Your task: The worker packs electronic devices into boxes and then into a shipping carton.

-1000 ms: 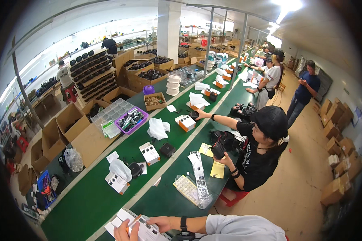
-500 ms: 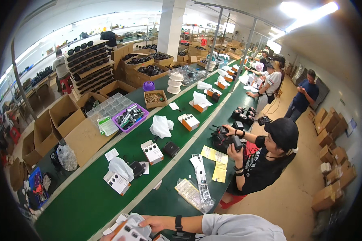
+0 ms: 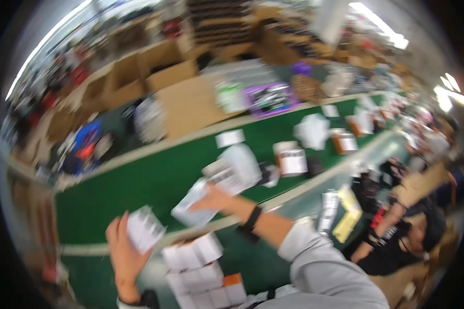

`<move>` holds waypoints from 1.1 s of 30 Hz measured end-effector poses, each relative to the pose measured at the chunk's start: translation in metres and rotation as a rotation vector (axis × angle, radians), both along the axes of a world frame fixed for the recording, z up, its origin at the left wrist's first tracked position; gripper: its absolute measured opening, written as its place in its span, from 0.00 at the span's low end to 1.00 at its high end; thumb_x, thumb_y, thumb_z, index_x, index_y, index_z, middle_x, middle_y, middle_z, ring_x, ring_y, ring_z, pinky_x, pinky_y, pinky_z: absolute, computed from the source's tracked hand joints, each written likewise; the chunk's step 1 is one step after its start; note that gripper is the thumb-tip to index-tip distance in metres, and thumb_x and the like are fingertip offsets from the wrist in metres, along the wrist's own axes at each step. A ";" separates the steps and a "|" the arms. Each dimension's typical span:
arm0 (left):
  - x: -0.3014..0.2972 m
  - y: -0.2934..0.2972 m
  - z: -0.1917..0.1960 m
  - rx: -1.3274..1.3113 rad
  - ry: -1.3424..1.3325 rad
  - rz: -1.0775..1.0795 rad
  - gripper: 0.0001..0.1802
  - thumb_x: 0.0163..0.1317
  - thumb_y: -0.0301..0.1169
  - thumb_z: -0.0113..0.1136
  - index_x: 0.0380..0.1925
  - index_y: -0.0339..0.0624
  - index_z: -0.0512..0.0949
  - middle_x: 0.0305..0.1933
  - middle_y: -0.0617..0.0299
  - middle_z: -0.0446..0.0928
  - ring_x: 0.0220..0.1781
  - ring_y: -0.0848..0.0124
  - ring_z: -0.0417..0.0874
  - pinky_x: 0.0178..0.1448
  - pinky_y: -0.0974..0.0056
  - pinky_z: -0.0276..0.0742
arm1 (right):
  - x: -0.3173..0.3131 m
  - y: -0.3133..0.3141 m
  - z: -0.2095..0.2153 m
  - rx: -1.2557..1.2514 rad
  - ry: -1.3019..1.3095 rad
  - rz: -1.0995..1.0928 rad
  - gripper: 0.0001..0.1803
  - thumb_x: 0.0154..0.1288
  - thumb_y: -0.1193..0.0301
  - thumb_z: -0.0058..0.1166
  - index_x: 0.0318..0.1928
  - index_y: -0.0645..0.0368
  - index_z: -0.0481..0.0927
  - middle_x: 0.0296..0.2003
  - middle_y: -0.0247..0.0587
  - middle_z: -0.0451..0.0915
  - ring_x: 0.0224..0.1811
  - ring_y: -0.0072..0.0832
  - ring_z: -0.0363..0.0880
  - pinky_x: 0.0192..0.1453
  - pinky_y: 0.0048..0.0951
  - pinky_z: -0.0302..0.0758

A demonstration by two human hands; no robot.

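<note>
My left hand (image 3: 119, 257) grips a small white box (image 3: 144, 229) with dark pictures printed on it, above the near edge of the green conveyor belt (image 3: 108, 201). Over the belt, to the right of it, my right hand (image 3: 211, 200) has its fingers on a whitish plastic bag (image 3: 191, 208); motion smears the fingertips. Close beyond that bag lie another white box (image 3: 222, 175) and a pale plastic bag (image 3: 243, 164). Stacked white boxes (image 3: 193, 278), some with orange sides, stand on the near table between my forearms.
Farther right along the belt are open white-and-orange boxes (image 3: 292, 158), a black item (image 3: 314, 166) and a bag (image 3: 313, 131). Across it stand a purple tray (image 3: 271, 99) of parts and cardboard cartons (image 3: 167, 64). A co-worker in black (image 3: 392, 252) sits at right beside yellow sheets (image 3: 348, 216).
The view has swung left and downward. My left hand and its box now show fully. My right hand holds the plastic bag apart from that box, over the belt.
</note>
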State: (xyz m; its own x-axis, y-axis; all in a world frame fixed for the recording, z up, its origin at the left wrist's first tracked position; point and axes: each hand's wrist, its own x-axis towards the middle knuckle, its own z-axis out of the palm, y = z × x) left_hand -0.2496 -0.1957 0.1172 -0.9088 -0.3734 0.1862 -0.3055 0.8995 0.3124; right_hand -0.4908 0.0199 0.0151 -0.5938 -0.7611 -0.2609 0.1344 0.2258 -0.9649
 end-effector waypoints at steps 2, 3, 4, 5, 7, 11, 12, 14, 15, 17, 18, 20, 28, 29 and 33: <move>-0.022 -0.018 -0.004 -0.009 -0.103 -0.021 0.58 0.35 0.26 0.79 0.74 0.36 0.64 0.66 0.42 0.70 0.69 0.43 0.70 0.72 0.48 0.69 | -0.047 -0.017 -0.029 0.011 0.066 0.207 0.42 0.37 0.55 0.85 0.52 0.63 0.82 0.46 0.45 0.88 0.48 0.33 0.86 0.53 0.40 0.84; -0.032 -0.023 -0.011 -0.044 -0.098 -0.059 0.60 0.34 0.26 0.81 0.74 0.36 0.64 0.66 0.43 0.70 0.68 0.44 0.70 0.71 0.47 0.70 | -0.065 -0.027 -0.047 0.285 0.294 0.139 0.40 0.36 0.55 0.84 0.51 0.61 0.84 0.46 0.46 0.88 0.48 0.36 0.87 0.54 0.40 0.83; -0.038 -0.027 -0.025 -0.019 -0.005 -0.066 0.61 0.32 0.27 0.81 0.73 0.36 0.64 0.66 0.44 0.71 0.67 0.44 0.71 0.70 0.47 0.70 | -0.075 -0.038 -0.050 0.225 0.362 0.201 0.39 0.37 0.55 0.84 0.50 0.60 0.85 0.46 0.48 0.88 0.48 0.38 0.88 0.55 0.38 0.82; -0.040 -0.035 -0.030 -0.046 -0.037 -0.005 0.61 0.34 0.29 0.83 0.73 0.35 0.63 0.65 0.44 0.71 0.66 0.44 0.71 0.70 0.48 0.71 | -0.078 -0.058 -0.056 0.312 0.421 0.247 0.39 0.35 0.55 0.83 0.49 0.61 0.85 0.46 0.50 0.88 0.48 0.42 0.88 0.55 0.38 0.82; -0.029 -0.048 -0.052 -0.079 -0.084 0.081 0.61 0.35 0.31 0.84 0.73 0.34 0.63 0.65 0.44 0.71 0.66 0.44 0.71 0.70 0.48 0.71 | -0.077 -0.097 -0.074 0.358 0.499 0.435 0.40 0.34 0.55 0.83 0.50 0.62 0.85 0.46 0.51 0.88 0.49 0.44 0.88 0.55 0.39 0.82; -0.026 -0.090 -0.141 0.141 0.113 0.307 0.60 0.42 0.38 0.87 0.72 0.29 0.62 0.65 0.42 0.69 0.68 0.48 0.72 0.72 0.50 0.71 | -0.099 -0.129 -0.117 0.546 0.546 0.723 0.42 0.29 0.58 0.82 0.51 0.62 0.86 0.48 0.55 0.88 0.50 0.50 0.87 0.53 0.43 0.83; -0.030 -0.091 -0.169 0.260 0.238 0.398 0.60 0.44 0.41 0.87 0.72 0.28 0.62 0.65 0.41 0.68 0.68 0.50 0.72 0.72 0.50 0.70 | -0.109 -0.125 -0.137 0.598 0.563 0.746 0.41 0.28 0.58 0.82 0.51 0.60 0.86 0.47 0.55 0.88 0.48 0.50 0.88 0.52 0.43 0.83; -0.029 -0.088 -0.221 0.309 0.287 0.504 0.61 0.44 0.45 0.87 0.71 0.25 0.61 0.67 0.38 0.65 0.69 0.49 0.71 0.74 0.52 0.69 | -0.106 -0.126 -0.145 0.720 0.531 0.785 0.48 0.29 0.60 0.82 0.59 0.58 0.82 0.54 0.51 0.85 0.55 0.48 0.85 0.57 0.42 0.81; -0.019 -0.086 -0.239 0.357 0.244 0.601 0.64 0.42 0.47 0.88 0.72 0.26 0.59 0.66 0.37 0.66 0.69 0.46 0.70 0.74 0.50 0.69 | -0.089 -0.124 -0.137 0.595 0.844 0.554 0.52 0.30 0.60 0.83 0.63 0.57 0.78 0.58 0.48 0.82 0.59 0.46 0.81 0.61 0.42 0.78; -0.026 -0.064 -0.266 0.446 0.221 0.669 0.66 0.41 0.48 0.88 0.72 0.26 0.58 0.66 0.36 0.66 0.68 0.44 0.69 0.73 0.48 0.68 | -0.090 -0.099 -0.131 0.398 1.272 0.212 0.53 0.39 0.58 0.82 0.69 0.55 0.71 0.63 0.41 0.74 0.67 0.42 0.72 0.67 0.45 0.71; -0.031 -0.052 -0.274 0.459 0.180 0.625 0.68 0.40 0.49 0.88 0.73 0.27 0.56 0.67 0.36 0.65 0.70 0.44 0.68 0.74 0.47 0.68 | -0.084 -0.090 -0.129 0.413 1.289 0.212 0.53 0.39 0.58 0.82 0.69 0.55 0.71 0.63 0.41 0.74 0.67 0.42 0.72 0.67 0.45 0.71; -0.021 -0.049 -0.280 0.508 0.065 0.431 0.71 0.40 0.49 0.88 0.76 0.29 0.52 0.71 0.36 0.61 0.74 0.44 0.63 0.75 0.45 0.66 | -0.051 -0.080 -0.129 0.387 1.185 0.083 0.43 0.46 0.56 0.79 0.63 0.54 0.74 0.58 0.41 0.76 0.61 0.42 0.76 0.60 0.45 0.75; 0.014 -0.009 -0.200 0.643 0.176 0.343 0.53 0.55 0.30 0.77 0.78 0.41 0.56 0.74 0.46 0.62 0.70 0.55 0.71 0.70 0.51 0.72 | -0.020 -0.015 -0.158 0.455 1.448 0.045 0.07 0.62 0.72 0.57 0.41 0.54 0.77 0.43 0.34 0.78 0.48 0.35 0.79 0.47 0.38 0.75; 0.038 -0.003 -0.185 0.712 0.203 0.318 0.50 0.55 0.29 0.76 0.76 0.37 0.59 0.70 0.45 0.65 0.67 0.54 0.72 0.70 0.52 0.73 | -0.013 -0.014 -0.148 0.354 1.465 -0.039 0.07 0.61 0.72 0.57 0.41 0.54 0.77 0.41 0.34 0.79 0.47 0.35 0.79 0.47 0.38 0.75; 0.130 0.043 -0.149 0.640 0.180 0.360 0.47 0.54 0.27 0.75 0.73 0.34 0.62 0.62 0.46 0.71 0.62 0.53 0.76 0.67 0.53 0.75 | -0.003 0.009 -0.146 0.261 1.476 -0.013 0.07 0.59 0.74 0.57 0.39 0.52 0.78 0.37 0.35 0.81 0.42 0.34 0.81 0.46 0.38 0.75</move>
